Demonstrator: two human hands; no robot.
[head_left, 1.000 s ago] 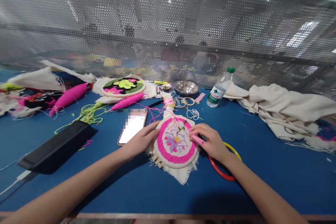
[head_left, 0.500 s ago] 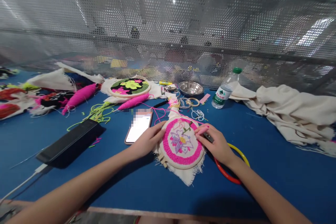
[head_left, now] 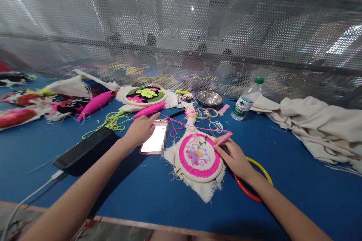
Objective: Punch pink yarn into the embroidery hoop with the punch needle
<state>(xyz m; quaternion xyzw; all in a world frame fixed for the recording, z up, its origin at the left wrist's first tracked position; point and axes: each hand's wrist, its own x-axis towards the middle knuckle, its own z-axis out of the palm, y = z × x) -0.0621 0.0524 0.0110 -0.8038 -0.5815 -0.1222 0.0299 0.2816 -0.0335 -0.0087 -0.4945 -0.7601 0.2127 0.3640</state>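
An embroidery hoop [head_left: 198, 157] with a pink ring and a purple flower on cream cloth lies on the blue table [head_left: 158, 196]. At its right rim my right hand [head_left: 233, 156] is closed on a pink punch needle [head_left: 223, 138], whose pink yarn trails off to the back. My left hand [head_left: 140, 130] rests over the upper left corner of a lit phone [head_left: 156, 141], index finger stretched toward the screen's top edge, other fingers curled, holding nothing.
A black power bank [head_left: 85, 152] with a white cable lies at the left. Behind are a second hoop [head_left: 145, 95], pink yarn cones [head_left: 97, 104], a metal bowl [head_left: 209, 98], a water bottle [head_left: 246, 100]. Cream cloth [head_left: 322, 122] lies heaped at right, a red-yellow ring [head_left: 254, 180] under my right wrist, a perforated metal wall behind.
My left hand left the hoop's left edge and moved back-left onto the phone. My right hand stayed at the hoop with the needle. The view shifted slightly.
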